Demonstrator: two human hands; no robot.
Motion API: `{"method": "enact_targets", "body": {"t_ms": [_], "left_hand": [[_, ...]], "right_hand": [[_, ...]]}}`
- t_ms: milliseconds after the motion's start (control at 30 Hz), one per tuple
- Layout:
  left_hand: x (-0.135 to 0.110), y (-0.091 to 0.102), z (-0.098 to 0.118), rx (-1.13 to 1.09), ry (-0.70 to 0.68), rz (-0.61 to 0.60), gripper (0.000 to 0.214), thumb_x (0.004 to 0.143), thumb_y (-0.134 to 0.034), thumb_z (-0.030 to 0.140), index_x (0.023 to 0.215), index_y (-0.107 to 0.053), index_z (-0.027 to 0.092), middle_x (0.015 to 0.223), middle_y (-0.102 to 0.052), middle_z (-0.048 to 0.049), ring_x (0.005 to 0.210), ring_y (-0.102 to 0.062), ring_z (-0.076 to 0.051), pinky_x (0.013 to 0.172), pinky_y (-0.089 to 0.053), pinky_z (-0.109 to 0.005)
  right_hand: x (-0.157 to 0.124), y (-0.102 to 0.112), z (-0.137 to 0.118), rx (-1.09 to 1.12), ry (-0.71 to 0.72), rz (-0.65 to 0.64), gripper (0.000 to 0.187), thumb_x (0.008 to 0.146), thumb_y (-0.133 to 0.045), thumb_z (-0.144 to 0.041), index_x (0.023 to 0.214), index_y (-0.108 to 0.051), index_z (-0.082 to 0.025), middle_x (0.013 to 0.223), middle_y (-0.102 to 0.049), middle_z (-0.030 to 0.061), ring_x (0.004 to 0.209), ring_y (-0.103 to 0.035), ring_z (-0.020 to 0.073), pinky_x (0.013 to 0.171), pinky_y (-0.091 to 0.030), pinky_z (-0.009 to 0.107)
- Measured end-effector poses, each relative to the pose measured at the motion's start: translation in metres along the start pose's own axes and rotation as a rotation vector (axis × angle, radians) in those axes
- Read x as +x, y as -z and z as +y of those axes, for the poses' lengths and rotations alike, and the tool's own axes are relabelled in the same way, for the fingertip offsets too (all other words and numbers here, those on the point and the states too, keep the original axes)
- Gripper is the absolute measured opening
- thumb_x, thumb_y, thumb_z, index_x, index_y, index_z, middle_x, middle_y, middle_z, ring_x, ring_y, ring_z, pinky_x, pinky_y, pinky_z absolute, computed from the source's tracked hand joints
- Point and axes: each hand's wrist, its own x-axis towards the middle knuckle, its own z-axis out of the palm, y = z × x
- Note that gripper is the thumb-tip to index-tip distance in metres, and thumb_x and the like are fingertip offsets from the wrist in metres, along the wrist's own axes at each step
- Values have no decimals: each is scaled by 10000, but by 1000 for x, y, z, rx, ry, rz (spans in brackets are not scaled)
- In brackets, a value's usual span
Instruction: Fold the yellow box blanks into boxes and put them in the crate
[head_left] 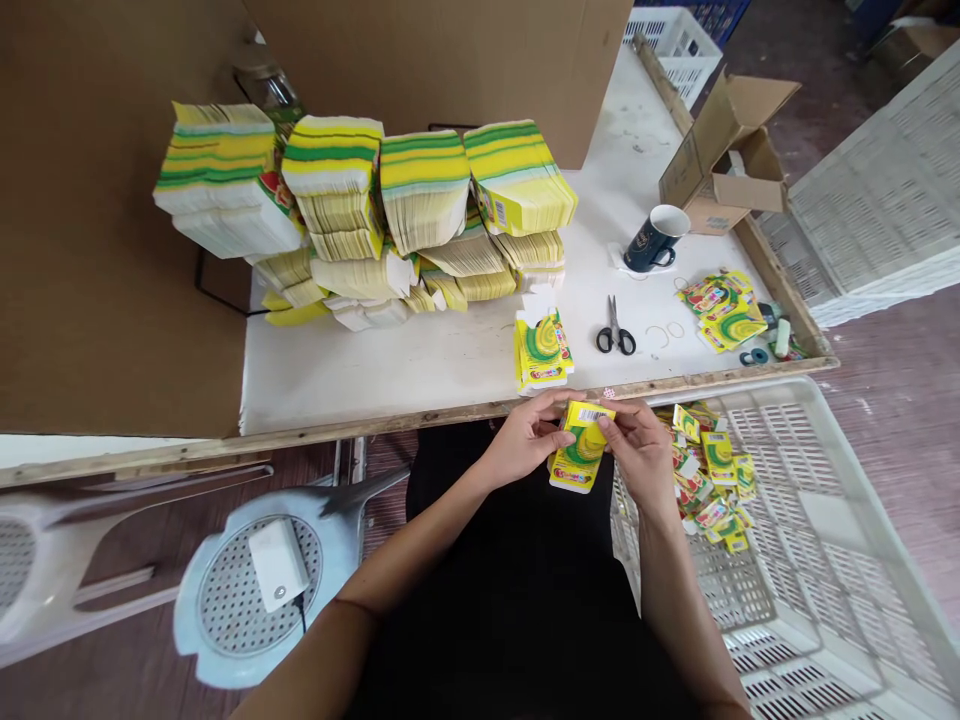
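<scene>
Just before the desk (450,365), the left hand (525,447) and right hand (643,455) grip a yellow-green carton (581,450) between them, long axis pointing deskward.

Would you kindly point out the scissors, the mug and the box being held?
box (580,452): head view, on its printed front face.
scissors (615,322): head view, at the pivot where the blades cross.
mug (646,243): head view, on its dark outer wall.

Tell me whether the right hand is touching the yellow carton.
Touching. The head view shows the right hand pinching the top right edge of the yellow carton, its fingers overlapping the printed face.
</scene>
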Motion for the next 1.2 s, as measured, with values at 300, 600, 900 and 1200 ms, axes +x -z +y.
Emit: {"method": "enact_targets", "body": {"t_ms": [300, 600, 900, 1200], "left_hand": [[1, 1, 0, 12, -53, 31, 527, 822, -820, 420, 1270, -666, 191, 1198, -750, -127, 997, -731, -223, 830, -551, -288], [2, -10, -6, 106, -120, 24, 597, 867, -784, 424, 1389, -593, 208, 1265, -741, -147, 1121, -736, -273, 959, -584, -386], [29, 36, -12, 912, -336, 300, 385, 984, -605, 291, 1353, -667, 199, 1485, -636, -141, 1478, -515, -304, 1288, -296, -596], [22, 36, -18, 1016, -445, 270, 215, 951, -673, 265, 1127, -778, 198, 1261, -772, -128, 1263, -691, -309, 1111, -529, -562]], "right_hand": [[2, 1, -6, -1, -20, 14, 304, 797, -834, -494, 961, -772, -247, 871, -723, 34, 633, -610, 136, 547, -529, 269], [2, 18, -8, -64, 51, 114, 263, 799, -833, -453, 892, -776, -214, 889, -774, 63, 741, -697, 182, 634, -566, 304], [11, 66, -31, -528, 268, 693, 236, 874, -744, -381, 1017, -792, -199, 1001, -762, 83, 641, -524, 140, 547, -375, 282], [16, 2, 9, -123, -89, 195, 408, 848, -749, -561, 1004, -756, -184, 875, -787, 79, 599, -570, 135, 580, -466, 287]]}}
